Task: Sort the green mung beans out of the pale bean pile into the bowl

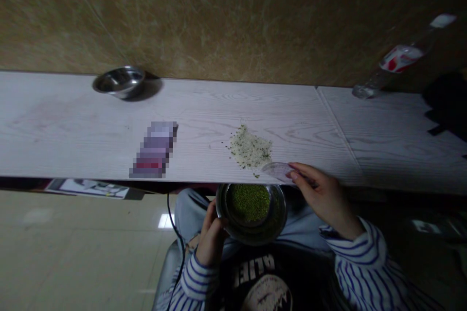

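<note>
My left hand (212, 235) grips the left rim of a metal bowl (279, 223), held over my lap just below the table's front edge. Small green beans (251, 202), like mung beans, fill the bottom of the bowl. In my right hand (321, 192), thumb and fingers pinch a thin clear plastic lid (278, 171). The lid's left edge meets the lower right side of a pile of white grains (250, 148), which looks like rice with green bits mixed in. A few loose pieces lie around the pile on the white table (204, 107).
An empty metal bowl (120, 82) stands at the back left by the wall. A pixelated flat item, phone-shaped (155, 148), lies left of the pile. A clear bottle (401, 58) with a red and white label stands at the back right, near a black object (448, 102).
</note>
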Motion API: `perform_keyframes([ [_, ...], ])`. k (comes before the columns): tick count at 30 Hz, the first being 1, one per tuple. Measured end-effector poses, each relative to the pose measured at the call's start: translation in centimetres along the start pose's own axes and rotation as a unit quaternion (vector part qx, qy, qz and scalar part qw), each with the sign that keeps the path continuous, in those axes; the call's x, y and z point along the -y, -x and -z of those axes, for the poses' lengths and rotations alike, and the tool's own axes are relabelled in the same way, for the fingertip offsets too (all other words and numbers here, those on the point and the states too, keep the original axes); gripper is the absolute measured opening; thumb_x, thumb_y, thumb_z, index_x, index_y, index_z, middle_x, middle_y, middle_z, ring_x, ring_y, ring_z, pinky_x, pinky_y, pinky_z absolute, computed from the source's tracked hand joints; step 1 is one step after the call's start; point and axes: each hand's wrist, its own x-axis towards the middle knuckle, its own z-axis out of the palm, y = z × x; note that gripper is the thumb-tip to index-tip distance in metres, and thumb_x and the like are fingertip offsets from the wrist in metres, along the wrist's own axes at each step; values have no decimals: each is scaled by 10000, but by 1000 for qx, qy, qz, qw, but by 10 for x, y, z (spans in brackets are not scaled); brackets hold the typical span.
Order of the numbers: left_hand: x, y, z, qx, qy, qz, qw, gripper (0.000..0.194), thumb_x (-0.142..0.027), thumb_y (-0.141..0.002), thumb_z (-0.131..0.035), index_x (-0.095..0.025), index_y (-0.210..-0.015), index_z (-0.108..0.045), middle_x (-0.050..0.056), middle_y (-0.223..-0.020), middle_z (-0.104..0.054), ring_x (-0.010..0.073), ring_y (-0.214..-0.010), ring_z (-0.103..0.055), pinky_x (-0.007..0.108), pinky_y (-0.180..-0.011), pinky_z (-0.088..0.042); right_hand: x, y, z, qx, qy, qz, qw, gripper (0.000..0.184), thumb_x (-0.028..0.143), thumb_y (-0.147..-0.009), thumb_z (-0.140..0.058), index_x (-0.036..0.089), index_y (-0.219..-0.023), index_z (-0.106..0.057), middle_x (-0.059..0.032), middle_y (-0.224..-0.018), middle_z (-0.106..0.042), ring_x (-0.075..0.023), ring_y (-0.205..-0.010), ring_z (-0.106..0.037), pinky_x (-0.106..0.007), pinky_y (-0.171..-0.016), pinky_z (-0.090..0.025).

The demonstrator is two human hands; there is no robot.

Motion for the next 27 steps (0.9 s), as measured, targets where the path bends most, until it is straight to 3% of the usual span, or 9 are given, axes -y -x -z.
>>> perform_keyframes([
  [8, 0, 1, 1, -5, 3, -2, 1000, 465, -175, -672, -690, -241, -1129, -738, 30, -1008, -744, 192, -833, -640, 292, -758, -528, 9, 5, -6, 30, 3, 44, 999, 298, 351, -937, -578, 196, -1091, -780, -96, -1066, -812, -247, -974, -776, -375, -892, -627],
  [27, 1, -1, 1, 3, -6, -2, 1000, 502, -175, -671, -691, -231, -1169, -724, 19, -983, -724, 188, -804, -620, 285, -725, -560, 25, 5, -12, 68, -2, 70, 995, 288, 313, -957, -562, 215, -1122, -777, -79, -1080, -811, -232, -971, -777, -349, -883, -629],
])
